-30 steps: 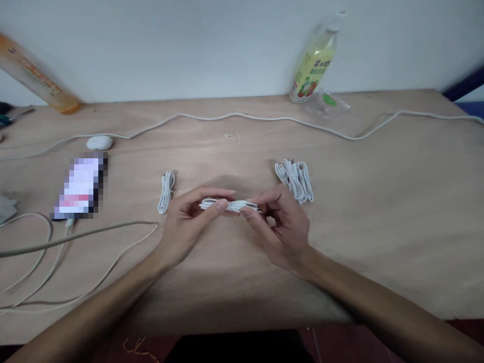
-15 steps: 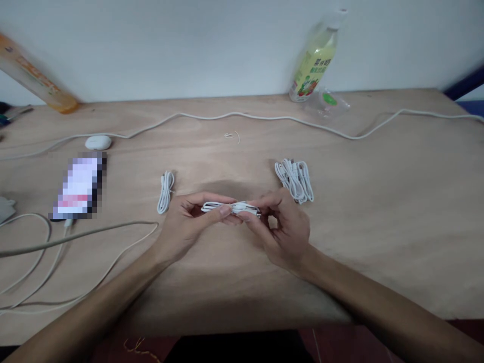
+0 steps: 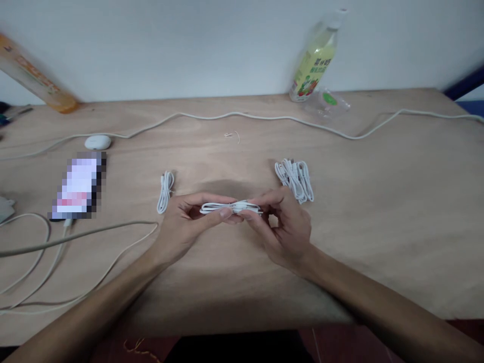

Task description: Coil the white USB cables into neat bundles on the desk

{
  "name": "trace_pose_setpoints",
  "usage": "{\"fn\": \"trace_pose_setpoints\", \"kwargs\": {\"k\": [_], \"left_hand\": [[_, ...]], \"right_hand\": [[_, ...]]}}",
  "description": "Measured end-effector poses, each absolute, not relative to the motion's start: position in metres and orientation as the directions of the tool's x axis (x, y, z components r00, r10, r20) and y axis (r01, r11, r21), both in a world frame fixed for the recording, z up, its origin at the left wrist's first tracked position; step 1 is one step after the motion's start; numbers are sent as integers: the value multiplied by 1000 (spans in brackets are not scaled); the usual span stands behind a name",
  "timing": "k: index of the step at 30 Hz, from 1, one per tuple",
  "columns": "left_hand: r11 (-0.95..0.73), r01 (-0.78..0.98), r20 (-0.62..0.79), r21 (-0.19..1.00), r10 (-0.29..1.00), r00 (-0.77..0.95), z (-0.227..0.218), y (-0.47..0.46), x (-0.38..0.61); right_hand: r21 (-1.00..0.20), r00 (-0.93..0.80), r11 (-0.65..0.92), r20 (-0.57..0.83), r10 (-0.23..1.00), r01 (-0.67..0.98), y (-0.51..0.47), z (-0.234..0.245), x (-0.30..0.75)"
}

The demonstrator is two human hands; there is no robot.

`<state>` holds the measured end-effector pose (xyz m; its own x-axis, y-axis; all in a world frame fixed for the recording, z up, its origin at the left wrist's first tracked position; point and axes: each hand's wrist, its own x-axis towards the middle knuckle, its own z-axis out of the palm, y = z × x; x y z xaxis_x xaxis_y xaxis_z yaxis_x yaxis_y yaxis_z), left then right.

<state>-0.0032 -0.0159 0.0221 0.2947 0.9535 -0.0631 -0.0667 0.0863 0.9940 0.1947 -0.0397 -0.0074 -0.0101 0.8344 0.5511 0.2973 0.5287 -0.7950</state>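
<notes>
The bundle (image 3: 215, 207) of white cable is between the 2 hands, at the middle of the view and on the near side of the other cables. Its long axis runs left to right, nearly level and roughly parallel to the far edge of the table (image 3: 378, 212). Rounded loops point left; at the right end a small plug tip points right, towards the right palm.

The left hand (image 3: 181, 222) pinches the bundle near its middle, thumb on the near side and index finger stretched along the far side. The right hand (image 3: 289, 222) pinches the right end between thumb and index finger, its other fingers curled in.

Just beyond the left hand lies 1 coil (image 3: 165, 192), its long axis running away from the person, with the far end leaning slightly right. Beyond the right hand is a pile (image 3: 294, 181) of similar coils, slanting from far left to near right; the knuckles overlap its near edge in view, and whether they touch cannot be told.

Thin scraps (image 3: 237, 137) lie farther back, in front of a long cord (image 3: 234, 114) that crosses the table. A phone (image 3: 77, 186) lies at left.
</notes>
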Motion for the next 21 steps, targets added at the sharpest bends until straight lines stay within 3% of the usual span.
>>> {"fn": "trace_pose_setpoints", "kwargs": {"k": [7, 21], "left_hand": [[38, -45, -23, 998, 953, 302, 25, -16, -4], [95, -93, -63, 991, 952, 301, 29, -18, -3]], "right_hand": [[-772, -13, 555, 580, 814, 310, -38, -7, 195], [-720, -32, 607, 636, 771, 336, -39, -10, 196]]}}
